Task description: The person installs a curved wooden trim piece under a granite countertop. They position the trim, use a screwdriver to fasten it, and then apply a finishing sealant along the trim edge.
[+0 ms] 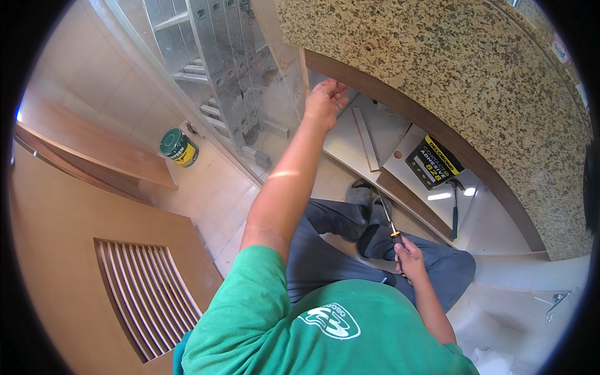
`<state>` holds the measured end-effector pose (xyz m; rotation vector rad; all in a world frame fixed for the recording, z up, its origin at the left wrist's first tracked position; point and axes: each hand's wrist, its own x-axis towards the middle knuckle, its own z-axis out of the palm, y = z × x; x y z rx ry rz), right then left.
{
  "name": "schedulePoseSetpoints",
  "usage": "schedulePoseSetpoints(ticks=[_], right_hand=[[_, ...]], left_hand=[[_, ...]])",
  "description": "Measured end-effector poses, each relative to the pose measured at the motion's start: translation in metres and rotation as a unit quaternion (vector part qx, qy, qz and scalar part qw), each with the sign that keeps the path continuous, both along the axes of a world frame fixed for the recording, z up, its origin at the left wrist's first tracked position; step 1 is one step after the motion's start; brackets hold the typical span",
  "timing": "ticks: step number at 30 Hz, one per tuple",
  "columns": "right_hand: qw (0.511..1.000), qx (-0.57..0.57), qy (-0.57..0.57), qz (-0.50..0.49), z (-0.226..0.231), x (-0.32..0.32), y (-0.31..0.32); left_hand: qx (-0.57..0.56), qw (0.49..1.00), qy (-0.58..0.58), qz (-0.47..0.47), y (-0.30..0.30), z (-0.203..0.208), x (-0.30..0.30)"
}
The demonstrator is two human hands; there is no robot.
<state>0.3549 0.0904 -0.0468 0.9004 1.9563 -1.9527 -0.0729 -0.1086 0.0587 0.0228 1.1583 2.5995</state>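
Note:
My left hand (pixel 325 104) reaches forward to the left end of the cabinet opening, just below the brown wooden rail (pixel 381 90) under the granite countertop (pixel 400 44). Its fingers are loosely bent and a little apart, with nothing visible in them; whether the fingertips touch the rail I cannot tell. Low over my right leg, my right hand (pixel 409 257) is closed around the black and yellow handle of a screwdriver (pixel 395 235). The long metal shaft points away from me, toward the cabinet's bottom edge. Inside the cabinet lies a narrow wooden strip (pixel 365 139).
A black and yellow adhesive can (pixel 431 164) and a hammer (pixel 455 212) sit in the cabinet at right. An aluminium ladder (pixel 219 75) stands at far left, beyond a green tub (pixel 179 147). A louvred wooden door (pixel 147 294) is close on my left.

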Motion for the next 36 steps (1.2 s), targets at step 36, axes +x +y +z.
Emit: schedulePoseSetpoints(ticks=[36], right_hand=[[1.0,0.0,0.007,0.008,-0.003,0.004,0.002]], left_hand=[[-0.178,0.976,0.095,0.078,0.026,-0.015,0.014]])
